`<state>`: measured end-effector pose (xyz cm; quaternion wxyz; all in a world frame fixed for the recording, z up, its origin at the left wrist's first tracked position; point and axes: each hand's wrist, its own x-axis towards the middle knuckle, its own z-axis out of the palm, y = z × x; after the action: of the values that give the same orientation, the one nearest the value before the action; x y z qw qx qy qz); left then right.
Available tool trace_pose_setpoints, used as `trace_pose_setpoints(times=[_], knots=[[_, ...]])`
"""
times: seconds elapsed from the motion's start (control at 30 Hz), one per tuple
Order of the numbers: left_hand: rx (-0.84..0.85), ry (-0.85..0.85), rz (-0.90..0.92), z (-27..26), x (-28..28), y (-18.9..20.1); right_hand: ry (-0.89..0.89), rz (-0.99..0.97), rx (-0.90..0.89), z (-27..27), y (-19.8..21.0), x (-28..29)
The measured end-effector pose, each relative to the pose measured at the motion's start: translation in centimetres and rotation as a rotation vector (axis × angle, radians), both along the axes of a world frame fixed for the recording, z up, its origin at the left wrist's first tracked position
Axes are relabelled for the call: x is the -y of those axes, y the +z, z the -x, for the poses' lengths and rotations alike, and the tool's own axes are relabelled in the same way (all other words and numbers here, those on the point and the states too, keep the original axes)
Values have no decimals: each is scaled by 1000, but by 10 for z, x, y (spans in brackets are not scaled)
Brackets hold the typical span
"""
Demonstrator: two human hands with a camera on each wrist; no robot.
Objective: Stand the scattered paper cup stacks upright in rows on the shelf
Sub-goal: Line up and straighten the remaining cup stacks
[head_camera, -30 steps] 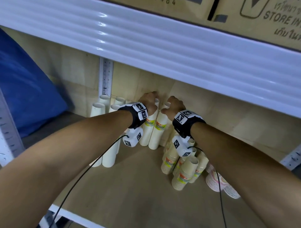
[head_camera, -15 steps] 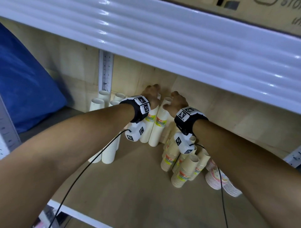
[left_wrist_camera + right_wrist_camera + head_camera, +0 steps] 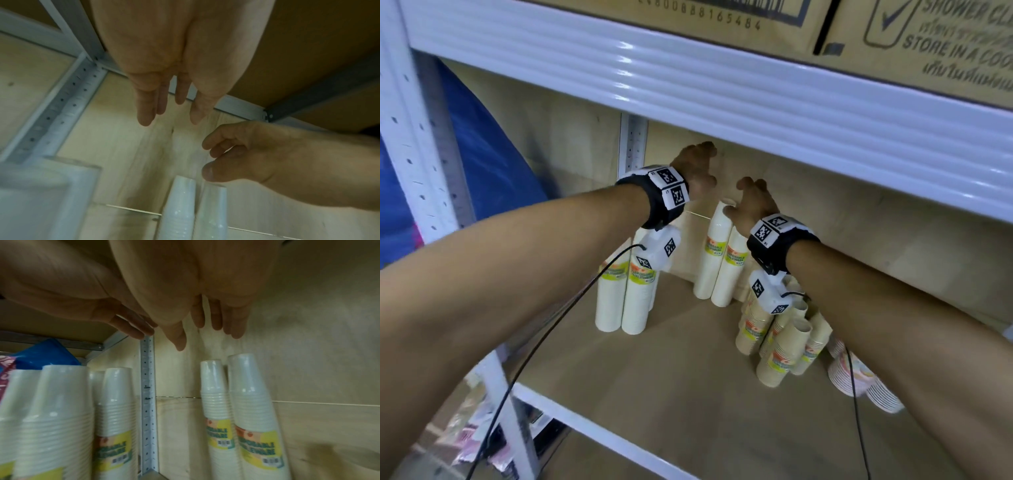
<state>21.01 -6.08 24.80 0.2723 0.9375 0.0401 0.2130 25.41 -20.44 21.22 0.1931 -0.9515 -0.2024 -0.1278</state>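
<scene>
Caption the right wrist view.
Right hand open above two upright white cup stacks at the shelf's back wall.

Bare shelf board [image 3: 661, 404] open across lower centre. White cup stacks [image 3: 625, 298] block centre left, tan cup stacks [image 3: 780, 346] right. Upper shelf edge [image 3: 722, 85] caps headroom.

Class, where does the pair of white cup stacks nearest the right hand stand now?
In the head view, the pair of white cup stacks stands upright against the back wall, just under the right hand.
</scene>
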Motion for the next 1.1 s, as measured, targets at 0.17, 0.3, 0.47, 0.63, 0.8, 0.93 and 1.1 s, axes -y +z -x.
trace_pose_setpoints(times=[0.17,0.3,0.47,0.63,0.8,0.93,1.1], knots=[[23,52,-8,33,-33,8,113,-44,-2,25,-2,-31],[-3,114,18,57,-61,3,158,-71,3,47,-8,-56],[-22,193,37,82,-86,-12,226,-147,-35,63,-17,-75],[-116,187,107,97,-102,-41,241,-139,-79,75,-26,-85],[-188,154,127,105,-107,-63,240,-108,-102,79,-38,-93],[-224,136,77,106,-108,-75,254,-148,-149,82,-47,-94],[-199,116,118,106,-107,-79,282,-188,-162,85,-51,-90]])
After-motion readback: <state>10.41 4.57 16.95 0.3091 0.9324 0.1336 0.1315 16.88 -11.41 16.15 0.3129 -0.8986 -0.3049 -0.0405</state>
